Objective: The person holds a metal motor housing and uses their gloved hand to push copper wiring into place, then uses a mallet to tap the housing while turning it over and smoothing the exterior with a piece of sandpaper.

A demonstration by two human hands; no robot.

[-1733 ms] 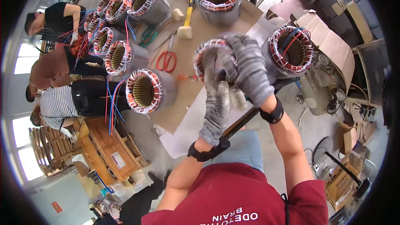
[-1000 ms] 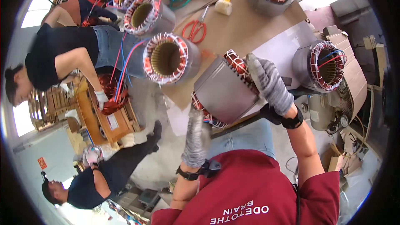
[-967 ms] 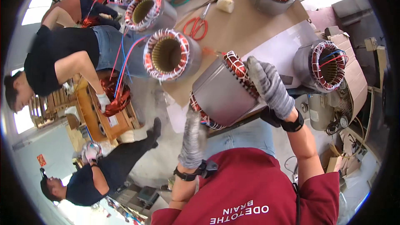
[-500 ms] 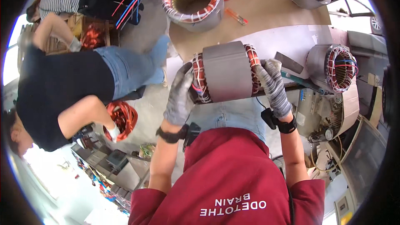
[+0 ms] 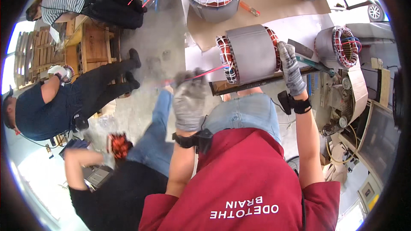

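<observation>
The left hand [image 5: 188, 102], gloved, blurs by the red wires [image 5: 210, 72]; I cannot tell whether its fingers grip. The right hand [image 5: 292, 67] lays straightened fingers against one grey drum [image 5: 252, 54], sideways at one table's [image 5: 276, 15] near edge. Farther off: one orange tool [image 5: 249, 8], three more drums [image 5: 215, 12].

A grey motor stator [image 5: 252, 53] is lying on its side at the near edge of a paper-covered worktable [image 5: 308, 23]. The gloved right hand [image 5: 292, 69] is touching its right end. The gloved left hand [image 5: 189, 102], blurred, is meeting red lead wires [image 5: 212, 70] that are running from the left end; whether it is gripping them is unclear. Beyond, a second stator [image 5: 214, 13] is standing upright, an orange utility knife [image 5: 249, 8] lying near it. A third stator [image 5: 329, 49] is sitting at the right.
</observation>
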